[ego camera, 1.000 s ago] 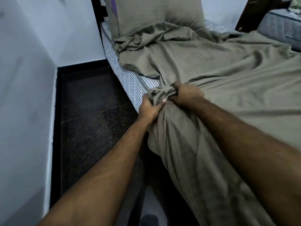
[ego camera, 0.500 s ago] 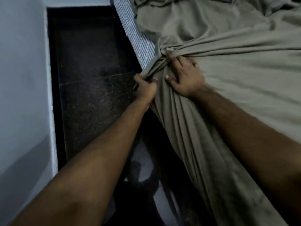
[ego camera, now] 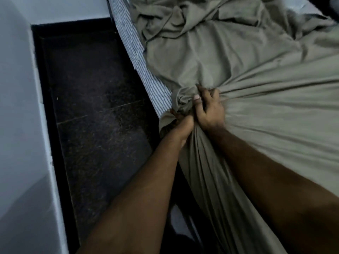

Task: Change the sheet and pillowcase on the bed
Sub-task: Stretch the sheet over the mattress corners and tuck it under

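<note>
Two hands grip one bunched knot of the olive sheet [ego camera: 247, 92] at the striped mattress [ego camera: 145, 70] edge. The left hand [ego camera: 183, 127] clutches it from below, the right hand [ego camera: 209, 109] just above.

The plain olive-grey cotton sheet [ego camera: 247, 74] I see is unpatterned; the mattress [ego camera: 139, 57] is white with thin dark stripes; the stone floor [ego camera: 88, 92] is speckled black; the wall [ego camera: 16, 107] is pale grey.

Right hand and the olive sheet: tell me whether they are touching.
Touching. The head view shows the right hand with fingers curled into a bunched knot of the olive sheet at the mattress edge.
</note>
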The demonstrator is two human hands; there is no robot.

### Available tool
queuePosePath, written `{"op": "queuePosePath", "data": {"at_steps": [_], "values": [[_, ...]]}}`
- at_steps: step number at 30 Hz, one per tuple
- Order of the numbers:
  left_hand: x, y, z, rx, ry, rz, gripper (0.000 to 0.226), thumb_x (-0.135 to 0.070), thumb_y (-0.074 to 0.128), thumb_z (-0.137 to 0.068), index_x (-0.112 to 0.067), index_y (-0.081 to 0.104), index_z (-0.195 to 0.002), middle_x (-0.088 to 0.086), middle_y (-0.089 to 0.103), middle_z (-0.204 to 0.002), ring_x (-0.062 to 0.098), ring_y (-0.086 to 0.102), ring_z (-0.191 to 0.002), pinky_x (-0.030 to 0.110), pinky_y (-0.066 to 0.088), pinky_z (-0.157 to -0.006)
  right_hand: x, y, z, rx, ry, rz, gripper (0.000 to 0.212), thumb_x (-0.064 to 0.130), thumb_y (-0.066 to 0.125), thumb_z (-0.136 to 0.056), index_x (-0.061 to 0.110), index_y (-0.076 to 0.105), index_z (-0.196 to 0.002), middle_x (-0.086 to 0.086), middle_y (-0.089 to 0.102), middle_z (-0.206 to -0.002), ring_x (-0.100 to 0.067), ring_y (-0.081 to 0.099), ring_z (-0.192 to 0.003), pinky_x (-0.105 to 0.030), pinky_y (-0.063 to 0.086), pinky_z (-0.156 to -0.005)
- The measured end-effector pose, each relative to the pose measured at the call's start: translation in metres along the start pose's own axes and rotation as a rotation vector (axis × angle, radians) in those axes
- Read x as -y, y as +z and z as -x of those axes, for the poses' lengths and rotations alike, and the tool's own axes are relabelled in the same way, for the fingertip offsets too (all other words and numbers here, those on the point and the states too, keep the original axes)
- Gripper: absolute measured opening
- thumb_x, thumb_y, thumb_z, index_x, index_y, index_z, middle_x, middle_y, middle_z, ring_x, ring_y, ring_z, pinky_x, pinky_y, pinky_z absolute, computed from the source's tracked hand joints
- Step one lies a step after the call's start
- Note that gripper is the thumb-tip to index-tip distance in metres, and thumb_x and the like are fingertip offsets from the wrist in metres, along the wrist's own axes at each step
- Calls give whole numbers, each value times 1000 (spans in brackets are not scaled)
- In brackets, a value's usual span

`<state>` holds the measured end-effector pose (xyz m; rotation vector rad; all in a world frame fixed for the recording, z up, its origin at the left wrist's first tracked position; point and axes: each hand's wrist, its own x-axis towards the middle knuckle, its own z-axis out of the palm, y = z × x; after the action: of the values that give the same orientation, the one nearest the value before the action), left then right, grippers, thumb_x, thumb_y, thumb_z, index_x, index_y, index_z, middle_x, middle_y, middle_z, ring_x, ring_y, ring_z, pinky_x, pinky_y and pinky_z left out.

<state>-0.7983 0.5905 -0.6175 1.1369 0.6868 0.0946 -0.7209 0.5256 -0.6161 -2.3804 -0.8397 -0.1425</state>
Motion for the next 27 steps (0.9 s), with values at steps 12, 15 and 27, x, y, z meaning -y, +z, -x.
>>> {"op": "queuePosePath", "data": {"at_steps": [12, 15, 27], "values": [[14, -14, -27, -320, -308, -586, 104, -77, 38, -89, -24, -20, -157, 18, 12, -166, 34, 12, -154, 46, 7, -124, 6, 9, -89, 269, -29, 358, 51, 64, 41, -97, 18, 60, -111, -19, 71, -98, -40, 68, -89, -38, 46, -67], [18, -14, -34, -367, -327, -578, 108, -81, 39, -86, -24, -20, -157, 19, 10, -167, 36, 8, -154, 47, 6, -124, 12, 17, -90, 317, -135, 469, 43, 47, 38, -104, 13, 61, -115, -16, 72, -102, -38, 70, -91, -37, 46, -68], [9, -53, -41, -563, -180, -321, 76, -56, 20, -105, -14, -11, -160, 20, 17, -165, 35, 23, -149, 42, 16, -122, 120, -16, -183, 348, -6, -247, 32, 25, 45, -106, -1, 64, -111, -20, 66, -113, -29, 61, -112, -32, 40, -86]]}}
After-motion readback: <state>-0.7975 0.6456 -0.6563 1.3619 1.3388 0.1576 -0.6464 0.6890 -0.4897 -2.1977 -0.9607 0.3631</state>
